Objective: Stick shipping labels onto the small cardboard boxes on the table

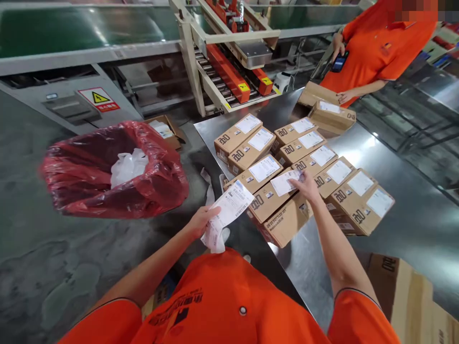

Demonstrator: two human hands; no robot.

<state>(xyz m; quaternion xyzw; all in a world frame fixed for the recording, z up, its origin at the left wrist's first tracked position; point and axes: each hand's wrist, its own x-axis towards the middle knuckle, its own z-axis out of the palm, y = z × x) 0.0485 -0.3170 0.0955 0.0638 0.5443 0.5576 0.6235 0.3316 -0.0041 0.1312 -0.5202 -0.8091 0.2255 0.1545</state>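
Observation:
My left hand (203, 220) is closed on a strip of white printed labels (233, 203), whose lower end hangs down in front of the orange shirt. My right hand (306, 185) touches the right end of a white label (285, 183) lying on top of a brown carton (263, 203); whether the fingers pinch its edge is too small to tell. Several similar cartons stand close together on the metal table, most with a white label on top. The nearest carton (287, 224) shows printed text and no large white label.
A bin lined with red plastic (161, 184) stands at the left, holding crumpled white material (129, 167). Behind the metal table (412, 234) is a taping machine (233, 71). At the back right a person (380, 52) holds a phone and touches a carton (332, 117).

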